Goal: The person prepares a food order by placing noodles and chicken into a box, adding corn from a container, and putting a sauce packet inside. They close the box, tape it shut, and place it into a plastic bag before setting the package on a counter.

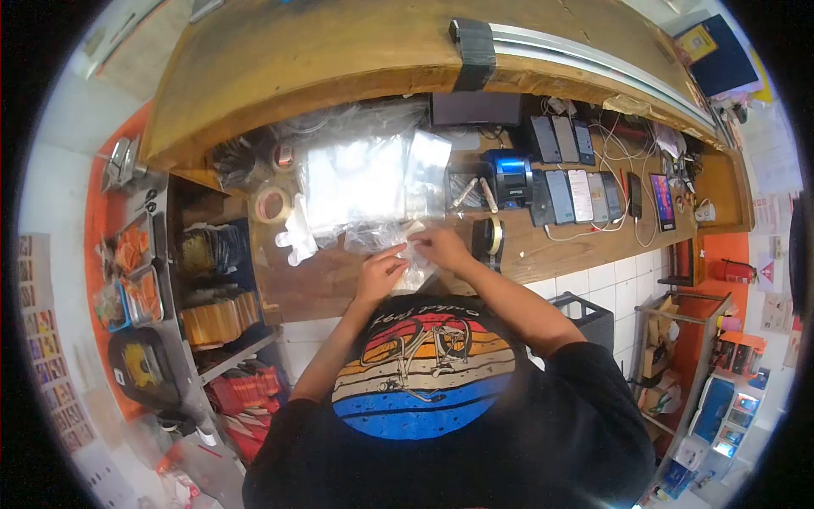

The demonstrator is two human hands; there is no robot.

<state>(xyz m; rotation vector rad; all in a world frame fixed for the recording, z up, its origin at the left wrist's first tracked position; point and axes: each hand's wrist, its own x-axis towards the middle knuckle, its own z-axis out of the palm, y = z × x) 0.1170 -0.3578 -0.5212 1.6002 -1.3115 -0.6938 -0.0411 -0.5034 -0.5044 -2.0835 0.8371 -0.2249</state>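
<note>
Close in front of my body, both hands meet at a crumpled piece of clear plastic (415,273) by the desk's near edge. My right hand (443,249) comes in from the right, thumb and fingers pinched on its upper part. My left hand (386,273) is at its left side, fingers curled in with the tips against the plastic. Just beyond my hands, a stack of shiny clear plastic sleeves (356,174) reflects bright light. A white cut-out piece (296,237) lies left of the stack. Whether anything is inside the plastic is too small to tell.
Tape rolls (272,205) sit at the left, and a tape dispenser (487,237) stands right of my hands. A blue-lit small printer (510,180), several phones (579,195) and white cables occupy the right. A wooden shelf (339,64) overhangs the desk.
</note>
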